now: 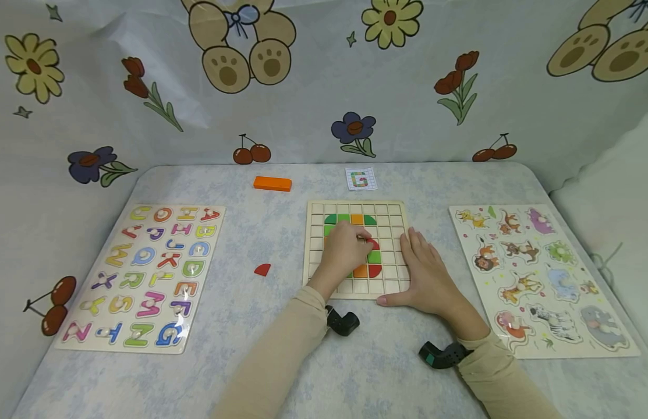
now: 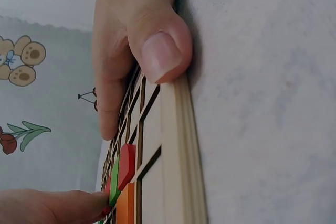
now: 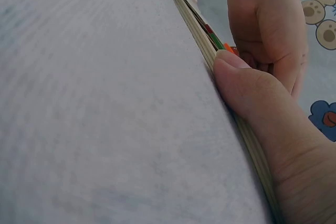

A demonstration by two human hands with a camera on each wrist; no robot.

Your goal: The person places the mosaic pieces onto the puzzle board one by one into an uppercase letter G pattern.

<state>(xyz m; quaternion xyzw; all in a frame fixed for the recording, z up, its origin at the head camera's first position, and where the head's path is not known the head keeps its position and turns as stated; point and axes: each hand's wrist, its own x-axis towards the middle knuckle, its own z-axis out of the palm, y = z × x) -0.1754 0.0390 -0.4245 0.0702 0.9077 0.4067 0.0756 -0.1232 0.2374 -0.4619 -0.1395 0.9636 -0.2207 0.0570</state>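
Note:
A wooden grid board [image 1: 397, 285] lies in the middle of the table, with green, orange and red tiles set in its squares. Over the middle of the board, my left hand [image 1: 342, 250] has its thumb and fingers pinched at a small red tile [image 2: 106, 210], mostly hidden by the fingertips. Beside them sit a rounded red tile [image 1: 375, 270] and a green tile [image 1: 374, 257]. My right hand [image 1: 428, 276] rests along the board's right side, fingers extended and thumb against the near edge. Left of the board lies a loose red quarter-round tile [image 1: 262, 269].
A letter puzzle board [image 1: 163, 273] lies at the left, an animal puzzle board [image 1: 538, 279] at the right. Behind the grid board are an orange block [image 1: 272, 184] and a small pattern card [image 1: 361, 179]. A printed cloth [image 1: 303, 116] hangs behind the table.

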